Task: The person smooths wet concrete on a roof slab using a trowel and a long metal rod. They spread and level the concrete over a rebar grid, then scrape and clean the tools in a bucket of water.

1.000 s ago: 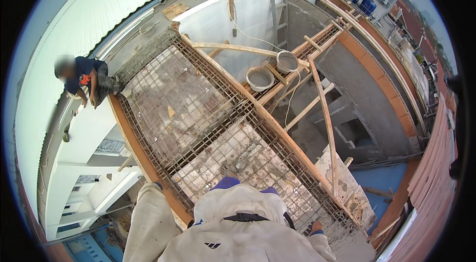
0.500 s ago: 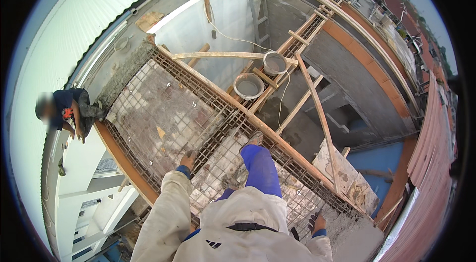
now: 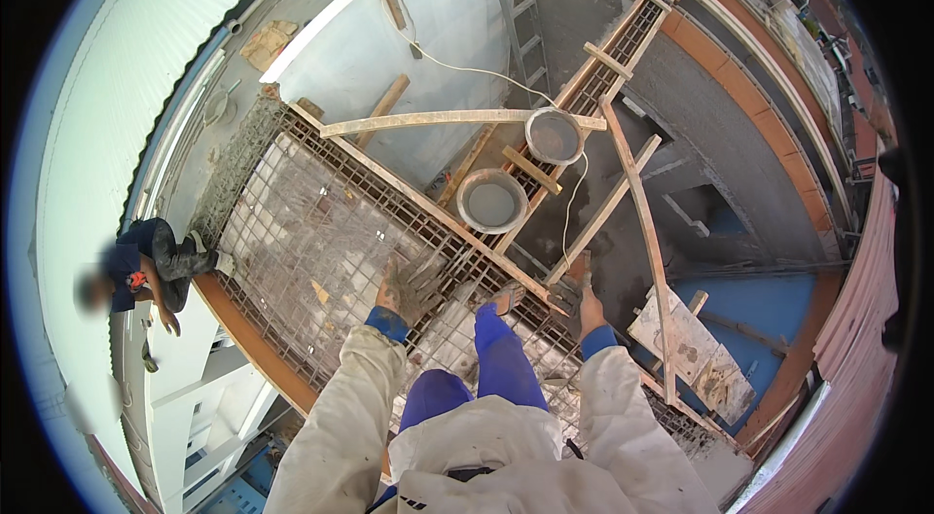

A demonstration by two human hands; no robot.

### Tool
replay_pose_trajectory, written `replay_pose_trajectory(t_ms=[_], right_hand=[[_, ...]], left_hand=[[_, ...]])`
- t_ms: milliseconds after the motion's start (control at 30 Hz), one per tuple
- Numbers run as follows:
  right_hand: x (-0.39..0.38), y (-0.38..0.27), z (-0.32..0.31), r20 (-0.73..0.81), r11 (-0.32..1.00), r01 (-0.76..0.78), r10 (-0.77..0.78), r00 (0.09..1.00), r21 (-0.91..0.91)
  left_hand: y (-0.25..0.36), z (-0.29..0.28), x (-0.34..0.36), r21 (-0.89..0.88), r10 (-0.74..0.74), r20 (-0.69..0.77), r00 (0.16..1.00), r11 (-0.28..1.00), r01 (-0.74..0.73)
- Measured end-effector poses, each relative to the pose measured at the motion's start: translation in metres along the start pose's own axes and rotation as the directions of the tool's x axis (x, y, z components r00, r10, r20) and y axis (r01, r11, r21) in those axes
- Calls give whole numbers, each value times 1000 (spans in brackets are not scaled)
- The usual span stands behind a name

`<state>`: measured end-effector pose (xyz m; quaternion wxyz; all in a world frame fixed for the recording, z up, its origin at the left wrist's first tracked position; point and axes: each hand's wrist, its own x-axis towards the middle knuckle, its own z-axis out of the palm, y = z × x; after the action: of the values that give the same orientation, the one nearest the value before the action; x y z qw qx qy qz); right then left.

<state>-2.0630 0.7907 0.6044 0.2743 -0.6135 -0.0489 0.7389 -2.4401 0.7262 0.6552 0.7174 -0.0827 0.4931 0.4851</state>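
My left hand (image 3: 409,290), smeared with grey cement, reaches forward with its fingers spread above the rebar grid (image 3: 282,208). My right hand (image 3: 582,305) is stretched out at the long wooden form board (image 3: 384,166), fingers apart; whether it touches the board I cannot tell. Neither hand holds anything that I can see. Beyond the board are two round tubs: the nearer tub (image 3: 461,211) contains grey slurry, and the farther tub (image 3: 530,137) also looks grey inside. My foot (image 3: 506,300) rests between my hands, beside the board.
A person (image 3: 146,266) crouches at the slab's left edge. Wooden braces (image 3: 637,212) cross a deep opening on the right. A pale cord (image 3: 467,69) runs to the tubs. A ladder (image 3: 520,13) leans against the far wall. Corrugated sheeting (image 3: 117,67) lies left.
My right hand has moved forward and left from the wet concrete at lower right to the board. My left hand has reached farther forward. The view has shifted, and I appear lower.
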Motion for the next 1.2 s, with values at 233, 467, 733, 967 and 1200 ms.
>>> replay_pose_trajectory(t_ms=[233,467,733,967,1200], right_hand=[[125,-5,87,22,995,-95,94,995,26],[291,33,115,-161,995,-67,77,984,72],[454,94,109,-14,990,2,0,1000,143],[618,115,127,-232,993,-13,-15,973,-121],[653,125,137,-217,980,-123,156,964,158]], left_hand=[[-3,-15,133,128,-54,-189,981,989,79],[-41,-52,334,92,-138,-226,964,982,163],[-67,-74,480,98,-161,-143,977,980,176],[-108,-101,641,594,-9,-254,967,788,164],[-140,-111,700,970,29,-241,970,41,240]])
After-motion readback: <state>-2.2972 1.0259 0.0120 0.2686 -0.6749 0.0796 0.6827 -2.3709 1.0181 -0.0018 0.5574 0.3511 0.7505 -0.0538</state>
